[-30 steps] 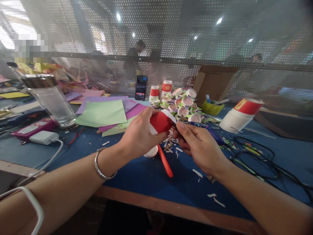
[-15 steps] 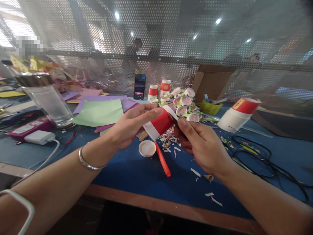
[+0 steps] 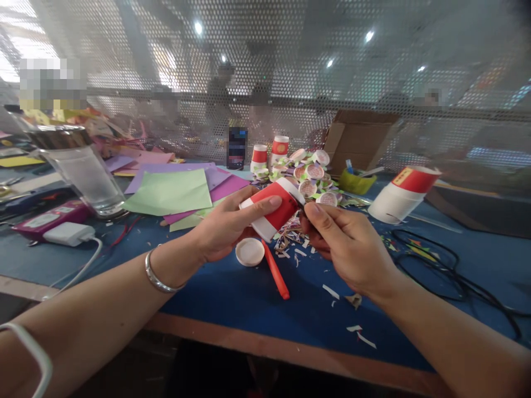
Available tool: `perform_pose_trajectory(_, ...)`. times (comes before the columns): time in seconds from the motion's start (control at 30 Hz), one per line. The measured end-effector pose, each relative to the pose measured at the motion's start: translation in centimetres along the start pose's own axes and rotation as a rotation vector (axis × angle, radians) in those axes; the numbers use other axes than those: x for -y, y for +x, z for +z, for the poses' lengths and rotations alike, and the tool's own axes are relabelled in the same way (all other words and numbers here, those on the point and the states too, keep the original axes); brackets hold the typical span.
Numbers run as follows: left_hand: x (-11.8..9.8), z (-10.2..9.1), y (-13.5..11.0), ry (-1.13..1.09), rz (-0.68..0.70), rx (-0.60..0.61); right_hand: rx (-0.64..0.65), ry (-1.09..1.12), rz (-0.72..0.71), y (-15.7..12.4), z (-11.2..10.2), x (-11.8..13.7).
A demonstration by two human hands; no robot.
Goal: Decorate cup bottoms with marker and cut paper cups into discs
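My left hand (image 3: 230, 224) grips a red and white paper cup (image 3: 277, 205), tilted, above the blue table. The thumb lies along its side and the fingers go behind it. My right hand (image 3: 340, 237) is closed on dark scissors (image 3: 301, 205), mostly hidden by the fingers, at the cup's right-hand rim. Whether the blades are apart cannot be seen. Beneath the cup are a round white cut-off cup bottom (image 3: 249, 252) and an orange-red pen-like stick (image 3: 276, 271), lying on the table.
Behind my hands is a pile of cut cup pieces (image 3: 309, 179) with paper scraps (image 3: 290, 237). Coloured paper sheets (image 3: 174, 190) and a glass bottle (image 3: 85, 171) are left. Stacked cups (image 3: 402, 196) and black cables (image 3: 452, 276) are right; a phone (image 3: 237, 148) stands at the back.
The cup has turned slightly in my left hand, showing more of its red side. My left forearm and my right hand have shifted a little to the right.
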State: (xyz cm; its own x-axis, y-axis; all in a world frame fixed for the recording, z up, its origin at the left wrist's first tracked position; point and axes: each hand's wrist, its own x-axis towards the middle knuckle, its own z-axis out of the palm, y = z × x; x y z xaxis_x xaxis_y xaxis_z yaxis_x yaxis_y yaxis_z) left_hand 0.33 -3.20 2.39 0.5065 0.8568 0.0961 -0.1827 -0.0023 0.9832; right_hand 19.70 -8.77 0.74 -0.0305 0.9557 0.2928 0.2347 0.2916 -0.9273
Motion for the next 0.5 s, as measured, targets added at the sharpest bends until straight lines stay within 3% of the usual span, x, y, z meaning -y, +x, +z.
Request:
perform_pose_trajectory(0.37, -0.4, -1.3, 0.3, 0.477, 0.291, 0.008, 0.022, 0.009, 0.011, 0.0, 0.2, -0.3)
perform_pose_trajectory(0.5, -0.7, -1.6, 0.2, 0.557, 0.291, -0.003, 0.026, -0.001, 0.014, -0.1, 0.3, -0.3)
